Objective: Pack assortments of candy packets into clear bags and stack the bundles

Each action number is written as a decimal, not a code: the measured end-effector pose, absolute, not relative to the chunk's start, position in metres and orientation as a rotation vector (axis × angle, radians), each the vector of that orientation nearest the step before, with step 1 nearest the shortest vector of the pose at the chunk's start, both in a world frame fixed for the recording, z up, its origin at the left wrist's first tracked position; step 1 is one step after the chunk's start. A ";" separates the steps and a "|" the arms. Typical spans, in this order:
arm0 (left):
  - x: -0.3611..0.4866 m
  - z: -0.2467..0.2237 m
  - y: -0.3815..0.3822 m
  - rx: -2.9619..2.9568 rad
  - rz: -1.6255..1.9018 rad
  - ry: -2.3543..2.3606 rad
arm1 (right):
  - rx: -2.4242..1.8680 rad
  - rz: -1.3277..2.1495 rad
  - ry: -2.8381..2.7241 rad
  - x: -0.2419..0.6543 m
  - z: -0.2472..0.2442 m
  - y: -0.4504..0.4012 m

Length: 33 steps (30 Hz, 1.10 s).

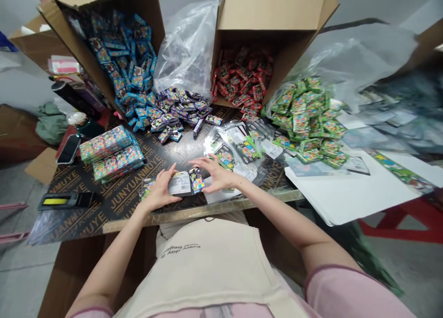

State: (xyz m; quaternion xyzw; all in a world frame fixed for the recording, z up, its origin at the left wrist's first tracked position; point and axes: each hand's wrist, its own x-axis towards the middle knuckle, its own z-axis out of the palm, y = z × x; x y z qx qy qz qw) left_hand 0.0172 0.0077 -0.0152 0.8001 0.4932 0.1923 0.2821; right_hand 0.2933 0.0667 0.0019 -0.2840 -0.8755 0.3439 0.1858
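Centrally, on the dark printed tabletop (119, 202) close to its near edge, I see a flat pouch (180, 184) lying beneath the two hands. Its long axis runs left to right, roughly parallel to that edge, with the right end pointing slightly away from the wearer. The pouch shows a pale panel of fine print, dark borders and, at its left, multicoloured patterning partly covered by fingers. At its right end sits a small purple packet (197, 180) with bright, many-coloured spots; I cannot tell whether it lies inside the pouch or against it. The left hand (159, 189) arches over the pouch's left part, thumb and forefinger well apart; its firmness of hold I cannot judge. The right hand (220, 175) is half-spread around the packet, thumb beside the packet's right edge, fingers curved above.
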 end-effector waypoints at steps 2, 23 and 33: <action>0.021 -0.013 0.007 2.129 0.525 1.285 | -0.771 0.967 -2.490 0.292 0.006 0.070; 0.009 -0.020 -0.003 1.919 0.773 1.253 | -0.778 0.732 -2.501 0.273 0.026 0.054; 0.014 -0.019 -0.005 1.914 0.825 1.472 | -0.897 0.826 -2.326 0.261 0.010 0.034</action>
